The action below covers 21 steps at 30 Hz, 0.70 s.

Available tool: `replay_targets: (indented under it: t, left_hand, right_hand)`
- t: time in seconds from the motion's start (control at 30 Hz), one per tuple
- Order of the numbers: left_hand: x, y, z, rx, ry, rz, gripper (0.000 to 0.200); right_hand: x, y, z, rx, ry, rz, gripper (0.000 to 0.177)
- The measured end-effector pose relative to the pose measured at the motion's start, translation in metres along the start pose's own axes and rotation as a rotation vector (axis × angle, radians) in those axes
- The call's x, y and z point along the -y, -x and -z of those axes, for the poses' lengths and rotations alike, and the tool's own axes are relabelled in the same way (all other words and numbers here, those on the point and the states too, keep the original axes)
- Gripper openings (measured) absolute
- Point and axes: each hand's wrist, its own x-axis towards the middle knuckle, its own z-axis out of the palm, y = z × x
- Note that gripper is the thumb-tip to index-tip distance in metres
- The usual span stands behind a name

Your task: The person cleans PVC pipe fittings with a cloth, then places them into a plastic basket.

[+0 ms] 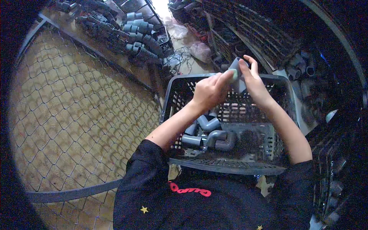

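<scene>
My left hand (210, 90) and my right hand (253, 82) are raised together over a black plastic basket (230, 165). Between them they hold a grey pipe fitting (235, 67), the left hand's fingers on its near side and the right hand's fingers around its far side. Several grey elbow fittings (209, 134) lie loose on the basket's floor below my forearms. The basket rests against my body, which is in a black shirt.
A chain-link mesh panel (76, 115) fills the left side. Beyond it lies a heap of grey pipe fittings (134, 34). Dark shelving with more pipe parts (303, 67) runs along the right. Plastic bags (199, 50) lie on the floor ahead.
</scene>
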Motion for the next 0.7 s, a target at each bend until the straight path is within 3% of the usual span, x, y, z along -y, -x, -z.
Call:
replay_targets:
  t: [0.1, 0.13, 0.2, 0.27, 0.3, 0.33, 0.47, 0.5, 0.6, 0.7]
  left_hand:
    - [-0.013, 0.011, 0.001, 0.251, 0.003, -0.128, 0.048]
    - [-0.016, 0.009, -0.005, 0.167, -0.01, -0.286, 0.045]
    - [-0.018, -0.001, 0.003, 0.243, -0.169, -0.396, 0.044]
    - [-0.011, -0.007, 0.01, 0.238, -0.239, -0.321, 0.042]
    - [-0.006, -0.009, 0.006, 0.08, -0.243, -0.262, 0.043]
    - [-0.001, -0.009, 0.009, 0.129, -0.225, -0.147, 0.045]
    - [-0.005, 0.003, 0.004, 0.078, -0.111, -0.138, 0.045]
    - [-0.011, 0.006, 0.008, 0.206, -0.119, -0.16, 0.046]
    - [-0.012, 0.004, 0.006, 0.17, -0.14, -0.317, 0.046]
    - [-0.001, -0.001, 0.005, 0.093, -0.163, -0.161, 0.047]
  right_hand:
    - [0.003, -0.01, 0.001, 0.075, -0.087, 0.021, 0.067]
    - [-0.003, -0.011, 0.005, 0.082, -0.134, -0.017, 0.062]
    - [-0.006, -0.011, 0.008, 0.087, -0.091, 0.004, 0.06]
    - [-0.001, -0.011, 0.01, 0.066, -0.016, 0.056, 0.058]
    - [0.003, -0.007, 0.009, 0.055, -0.019, 0.075, 0.055]
    - [0.004, -0.006, 0.008, 0.059, -0.022, 0.061, 0.055]
    - [0.004, -0.008, 0.01, 0.114, -0.059, 0.051, 0.052]
    - [0.004, -0.009, 0.012, 0.127, -0.098, 0.042, 0.052]
    - [-0.001, -0.013, 0.018, 0.163, -0.044, 0.047, 0.05]
    - [-0.005, -0.01, 0.014, 0.24, 0.125, 0.066, 0.052]
